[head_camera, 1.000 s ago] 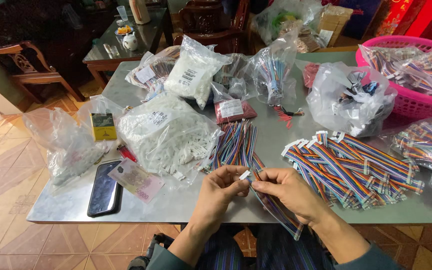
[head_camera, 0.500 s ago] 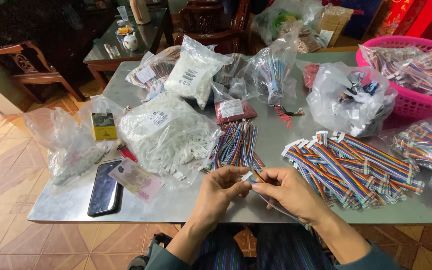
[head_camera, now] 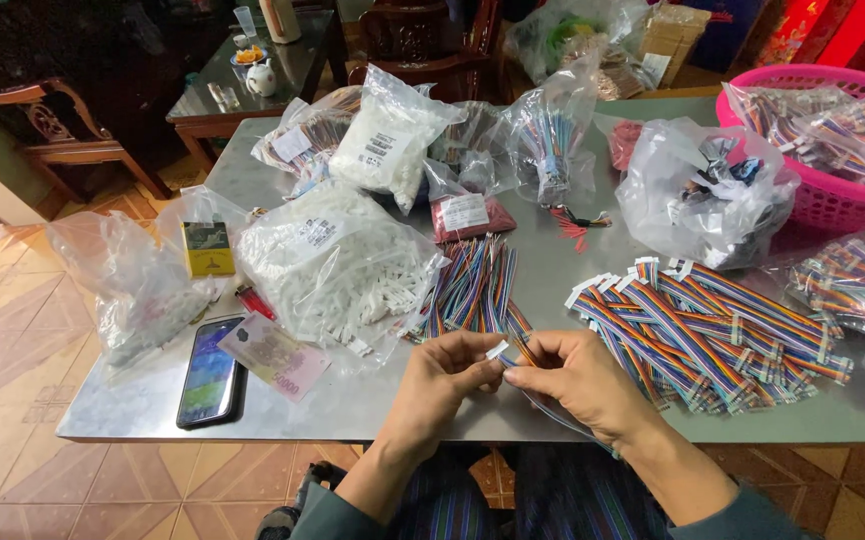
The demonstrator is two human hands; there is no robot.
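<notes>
left hand (head_camera: 444, 375) pinched grip | right hand (head_camera: 577, 380) pinched grip | fingertips meeting

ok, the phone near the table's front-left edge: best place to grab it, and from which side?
Likely the phone's long edges, pinched from above. It lies flat, screen up, its lower end at the table edge. The banknote sits against its right side, so nudging the phone towards the edge first may free that side.

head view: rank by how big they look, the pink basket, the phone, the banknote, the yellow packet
1. pink basket, though cut off by the frame
2. phone
3. banknote, close to the phone, so unsure
4. yellow packet, farther back
</notes>
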